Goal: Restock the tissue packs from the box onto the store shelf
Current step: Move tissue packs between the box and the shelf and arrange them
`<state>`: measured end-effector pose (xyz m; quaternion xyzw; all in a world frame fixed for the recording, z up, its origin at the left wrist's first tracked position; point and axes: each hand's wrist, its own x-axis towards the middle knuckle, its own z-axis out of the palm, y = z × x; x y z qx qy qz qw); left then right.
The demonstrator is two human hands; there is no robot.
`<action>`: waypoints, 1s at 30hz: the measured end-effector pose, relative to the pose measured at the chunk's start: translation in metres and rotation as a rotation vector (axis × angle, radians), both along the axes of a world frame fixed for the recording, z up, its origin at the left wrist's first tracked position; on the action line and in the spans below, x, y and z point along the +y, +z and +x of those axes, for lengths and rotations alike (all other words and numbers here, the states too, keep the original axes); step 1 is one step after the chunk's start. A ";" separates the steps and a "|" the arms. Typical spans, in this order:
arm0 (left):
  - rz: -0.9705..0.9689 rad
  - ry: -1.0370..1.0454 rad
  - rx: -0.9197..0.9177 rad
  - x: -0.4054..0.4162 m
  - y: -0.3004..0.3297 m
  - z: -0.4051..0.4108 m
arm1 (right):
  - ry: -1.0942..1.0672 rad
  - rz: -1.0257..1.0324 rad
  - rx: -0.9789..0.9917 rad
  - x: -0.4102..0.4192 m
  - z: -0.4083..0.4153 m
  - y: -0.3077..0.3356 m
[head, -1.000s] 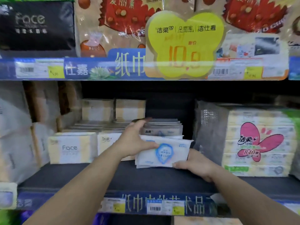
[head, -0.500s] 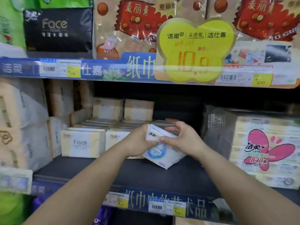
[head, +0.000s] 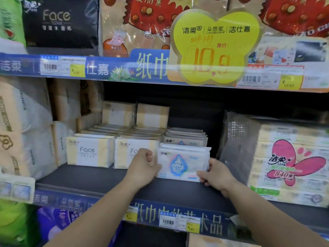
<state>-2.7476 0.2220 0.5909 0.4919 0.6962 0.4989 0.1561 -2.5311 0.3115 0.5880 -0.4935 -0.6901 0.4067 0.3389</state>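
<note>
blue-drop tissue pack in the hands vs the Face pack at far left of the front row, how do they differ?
The blue-drop tissue pack is white with a blue droplet print; the Face pack is white with pale yellow side bands and grey lettering. The blue-drop pack is in the grip of the left hand and right hand; the Face pack stands untouched. Both stand upright on the same shelf, fronts outward.

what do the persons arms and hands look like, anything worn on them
Both forearms are bare as far as the picture shows, with no sleeves in view. The left hand and right hand wear no gloves, and no watch, bracelet or ring is visible.
</note>
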 end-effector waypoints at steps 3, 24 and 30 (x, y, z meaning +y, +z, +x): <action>-0.020 -0.168 0.023 0.007 -0.004 0.012 | -0.099 0.005 0.033 0.019 0.001 -0.006; -0.237 -0.426 0.264 0.035 -0.013 0.028 | -0.139 0.005 -0.111 0.012 -0.023 -0.004; -0.269 -0.362 0.354 0.026 0.002 0.045 | -0.031 0.073 -0.227 -0.045 -0.002 0.007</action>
